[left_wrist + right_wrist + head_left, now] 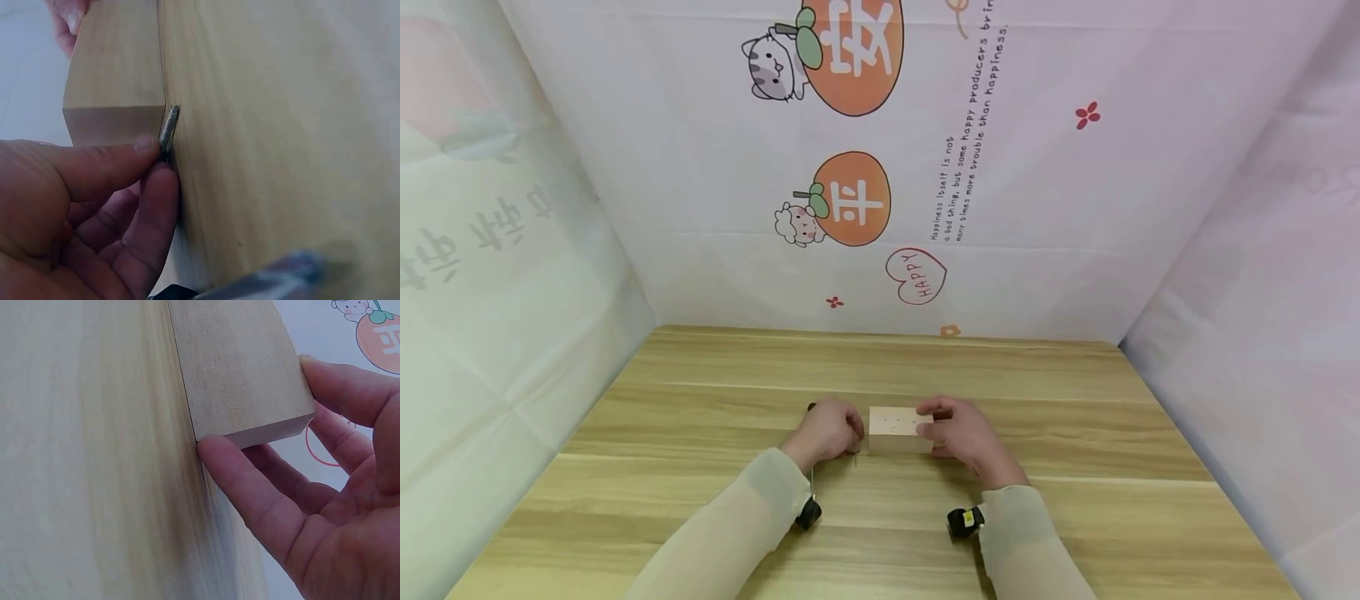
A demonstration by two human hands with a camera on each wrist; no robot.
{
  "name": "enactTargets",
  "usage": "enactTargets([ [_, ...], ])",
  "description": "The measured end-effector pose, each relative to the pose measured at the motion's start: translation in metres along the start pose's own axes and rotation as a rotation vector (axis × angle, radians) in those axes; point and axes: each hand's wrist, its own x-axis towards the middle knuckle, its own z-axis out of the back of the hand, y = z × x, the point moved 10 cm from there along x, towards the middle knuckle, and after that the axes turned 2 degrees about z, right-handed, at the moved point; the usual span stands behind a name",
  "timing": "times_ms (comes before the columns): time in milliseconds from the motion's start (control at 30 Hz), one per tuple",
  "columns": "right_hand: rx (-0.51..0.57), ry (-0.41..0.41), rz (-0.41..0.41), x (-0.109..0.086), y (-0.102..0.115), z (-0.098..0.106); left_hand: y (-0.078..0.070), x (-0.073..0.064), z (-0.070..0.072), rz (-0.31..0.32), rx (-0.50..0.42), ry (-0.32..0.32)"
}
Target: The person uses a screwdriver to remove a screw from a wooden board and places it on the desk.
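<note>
A pale wooden block rests on the table, with several small dark marks on its top. My right hand grips the block's right end, its fingers spread around the corners in the right wrist view. Just off the opposite end, my left hand pinches a small metal screw between thumb and forefinger. The screw's threaded part sticks out past the fingertips, close to the block's end face; its head is hidden by the fingers.
A thin metal rod lies by my left wrist, its end blurred in the left wrist view. Black devices sit at both wrists. The wood-grain table is bounded by a printed white cloth at the back and sides.
</note>
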Motion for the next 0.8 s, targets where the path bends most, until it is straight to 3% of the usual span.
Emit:
enactTargets([
  [200, -0.002, -0.011, -0.004, -0.001, -0.001, 0.002, -0.012, -0.015, -0.010, -0.036, -0.013, 0.048],
  [367, -0.006, -0.009, -0.004, -0.001, -0.002, 0.002, -0.013, -0.025, -0.017, -0.034, -0.072, 0.018],
  [467, -0.014, -0.010, -0.008, -0.001, -0.003, 0.002, -0.006, -0.031, -0.020, 0.017, -0.219, 0.020],
  [633, -0.033, -0.019, -0.008, 0.000, -0.005, 0.003, 0.007, -0.039, -0.021, 0.123, -0.539, 0.034],
  [800, -0.026, -0.013, -0.005, 0.000, -0.003, 0.001, 0.022, -0.055, -0.022, 0.254, -0.811, 0.038],
])
